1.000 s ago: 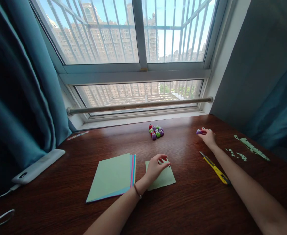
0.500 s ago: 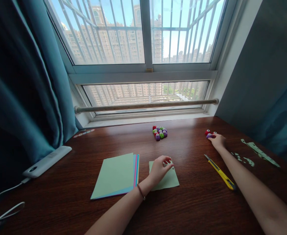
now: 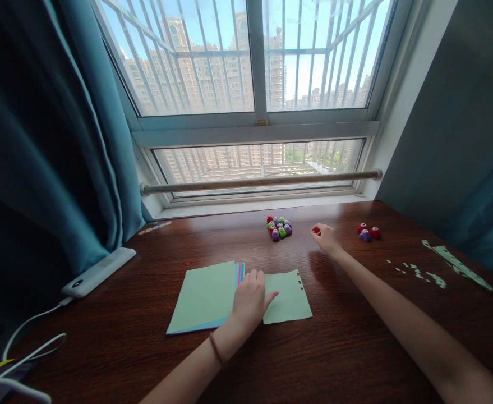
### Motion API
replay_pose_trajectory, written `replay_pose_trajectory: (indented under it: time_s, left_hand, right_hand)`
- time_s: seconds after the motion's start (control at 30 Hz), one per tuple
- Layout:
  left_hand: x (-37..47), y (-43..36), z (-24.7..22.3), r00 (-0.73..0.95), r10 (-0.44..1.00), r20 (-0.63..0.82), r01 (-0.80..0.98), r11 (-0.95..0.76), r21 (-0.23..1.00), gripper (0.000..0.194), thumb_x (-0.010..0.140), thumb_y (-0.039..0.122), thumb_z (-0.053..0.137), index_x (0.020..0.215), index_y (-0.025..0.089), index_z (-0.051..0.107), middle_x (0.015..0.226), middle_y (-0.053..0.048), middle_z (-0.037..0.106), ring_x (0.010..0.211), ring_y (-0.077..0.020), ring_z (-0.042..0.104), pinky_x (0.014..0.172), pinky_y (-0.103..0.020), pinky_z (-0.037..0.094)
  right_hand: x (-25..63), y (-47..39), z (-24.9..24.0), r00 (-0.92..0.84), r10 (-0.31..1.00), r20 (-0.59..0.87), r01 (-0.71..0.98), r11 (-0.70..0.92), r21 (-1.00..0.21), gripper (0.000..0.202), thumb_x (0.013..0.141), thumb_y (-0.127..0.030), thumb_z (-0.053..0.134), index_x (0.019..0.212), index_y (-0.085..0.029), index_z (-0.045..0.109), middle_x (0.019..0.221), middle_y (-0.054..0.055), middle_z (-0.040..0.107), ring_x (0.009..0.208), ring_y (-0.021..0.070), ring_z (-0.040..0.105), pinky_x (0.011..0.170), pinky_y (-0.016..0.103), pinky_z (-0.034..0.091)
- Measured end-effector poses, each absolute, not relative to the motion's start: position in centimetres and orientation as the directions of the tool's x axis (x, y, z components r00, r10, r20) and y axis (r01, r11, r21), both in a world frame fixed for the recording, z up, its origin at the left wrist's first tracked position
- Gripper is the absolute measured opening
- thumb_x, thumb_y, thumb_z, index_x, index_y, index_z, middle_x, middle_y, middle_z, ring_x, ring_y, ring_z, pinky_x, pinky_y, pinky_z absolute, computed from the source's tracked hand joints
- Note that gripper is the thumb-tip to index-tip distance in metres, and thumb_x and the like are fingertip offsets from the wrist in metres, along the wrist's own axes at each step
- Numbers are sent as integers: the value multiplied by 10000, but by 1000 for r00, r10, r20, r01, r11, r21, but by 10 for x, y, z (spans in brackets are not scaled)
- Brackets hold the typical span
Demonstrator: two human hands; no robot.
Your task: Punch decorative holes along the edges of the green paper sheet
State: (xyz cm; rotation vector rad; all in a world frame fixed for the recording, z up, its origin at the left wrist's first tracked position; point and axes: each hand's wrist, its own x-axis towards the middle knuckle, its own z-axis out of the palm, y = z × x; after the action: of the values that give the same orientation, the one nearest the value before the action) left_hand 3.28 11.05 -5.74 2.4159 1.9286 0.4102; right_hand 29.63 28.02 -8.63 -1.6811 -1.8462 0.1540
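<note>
My left hand [image 3: 249, 300] lies palm down across the right edge of a paper stack [image 3: 206, 300] and the left edge of a smaller pale green sheet [image 3: 288, 297]. Its fingers are stretched out, the thumb apart over the sheet. That sheet has small holes near its upper right corner. My right hand [image 3: 325, 238] hovers above the table with loosely curled fingers; I make out nothing in them. To its left is a cluster of small red, green and purple toys with white eyes [image 3: 279, 228]. Farther right stand two red toys and a purple one [image 3: 364, 235].
Green paper scraps [image 3: 418, 273] and a torn strip [image 3: 456, 264] lie at the right. A white power strip [image 3: 98, 273] with a cable [image 3: 31, 320] is at the left, beside the blue curtain [image 3: 82, 140]. Behind the table [image 3: 179, 238] is a barred window.
My right hand has left the small toy group at the right and moved left toward the cluster. My left hand has shifted left and flattened. The yellow utility knife is no longer visible near my right forearm.
</note>
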Motion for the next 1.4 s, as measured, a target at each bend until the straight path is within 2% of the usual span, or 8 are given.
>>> replay_pose_trajectory:
  time_s: [0.13,0.23,0.37,0.73,0.93,1.1,1.23,1.4]
  left_hand:
    - [9,109,-75,98,991,94,930,-125,345,332,702,484,627,727,184,488,762,-40,544,713,-205,514,584,-266,319]
    - [4,111,-82,86,992,91,888,-117,445,314,648,426,690,714,188,496,731,-6,548,683,-178,506,562,-250,290]
    - [3,113,-87,116,984,134,846,-168,505,247,641,354,696,701,190,520,689,15,541,661,-161,490,561,-241,278]
    - [1,113,-91,115,977,177,670,-208,713,171,665,293,637,580,189,531,596,18,523,607,-152,462,567,-248,268]
    - [1,113,-89,57,976,209,508,-209,836,270,802,404,467,642,186,477,578,30,475,553,-130,441,543,-229,301]
    - [5,113,-91,8,978,209,359,-198,912,263,837,423,409,703,198,382,536,56,410,482,-109,403,487,-210,306]
    - [10,110,-92,20,981,194,260,-193,946,239,831,403,449,728,197,386,540,61,414,464,-94,400,454,-191,303]
    - [13,107,-94,65,987,149,178,-158,971,231,826,399,478,756,189,415,525,67,426,408,-81,388,399,-181,293]
  right_hand:
    - [246,298,-98,-72,939,336,829,244,-504,222,746,-117,512,950,-148,595,924,72,605,847,173,552,758,255,416]
    - [226,305,-104,-98,938,334,823,265,-502,346,755,-85,488,1089,-140,560,1052,99,568,954,191,518,838,269,388]
    - [218,306,-104,-150,935,323,818,301,-490,400,770,-57,442,1132,-183,558,1122,83,534,989,199,496,877,270,357]
    - [226,290,-96,-70,933,354,776,274,-568,270,727,-104,537,987,-164,572,954,103,565,906,229,521,825,311,384]
    - [245,242,-86,12,927,375,623,286,-728,308,724,-258,604,993,-126,533,916,79,607,805,185,589,773,308,465]
    - [256,170,-91,-51,972,228,260,233,-937,315,675,-342,663,900,-149,557,889,69,640,848,213,614,775,323,490]
    - [258,134,-97,-41,992,123,228,129,-965,322,672,-336,670,922,-166,560,851,51,647,766,219,629,703,331,503]
    - [257,129,-96,-64,987,149,161,158,-974,323,669,-320,669,937,-177,560,880,37,640,780,203,627,708,306,505]
